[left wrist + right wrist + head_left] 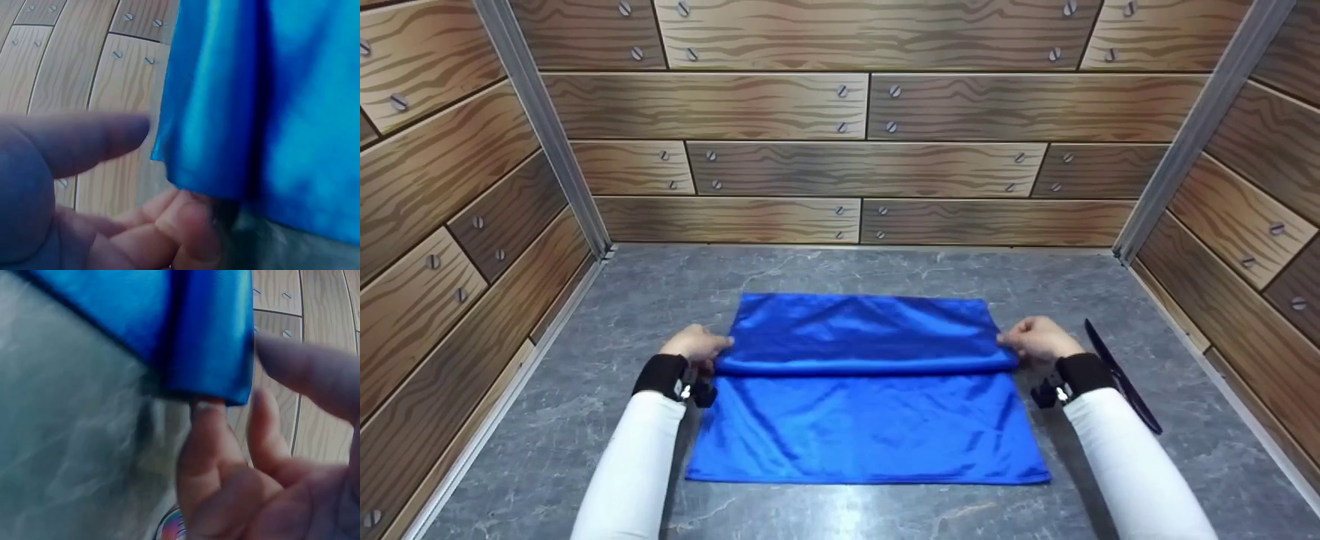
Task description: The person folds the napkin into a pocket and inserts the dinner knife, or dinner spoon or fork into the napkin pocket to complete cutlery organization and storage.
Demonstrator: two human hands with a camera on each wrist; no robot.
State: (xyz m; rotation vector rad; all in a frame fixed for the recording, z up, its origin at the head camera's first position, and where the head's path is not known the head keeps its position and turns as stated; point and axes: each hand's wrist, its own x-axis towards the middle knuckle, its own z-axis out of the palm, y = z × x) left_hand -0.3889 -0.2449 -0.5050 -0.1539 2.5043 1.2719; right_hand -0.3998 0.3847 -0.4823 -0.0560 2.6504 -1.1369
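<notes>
A shiny blue cloth (870, 431) lies on the grey surface, with a folded ridge running across its middle in the head view. At the ridge's left end is my left hand (696, 345). In the left wrist view its curled fingers (194, 230) touch the lower end of the blue fold, while the thumb stands just apart from the cloth's edge. My right hand (1039, 339) is at the ridge's right end. One fingertip reaches under the fold in the right wrist view, and the thumb (309, 371) is held away from the fingers.
To the right of my right wrist lies a long, thin dark object (1110, 360), partly behind the forearm. Wood-patterned walls (862, 165) enclose the grey marbled surface (547, 435) at the back and both sides. Part of a round, colourful thing (171, 526) shows in the right wrist view.
</notes>
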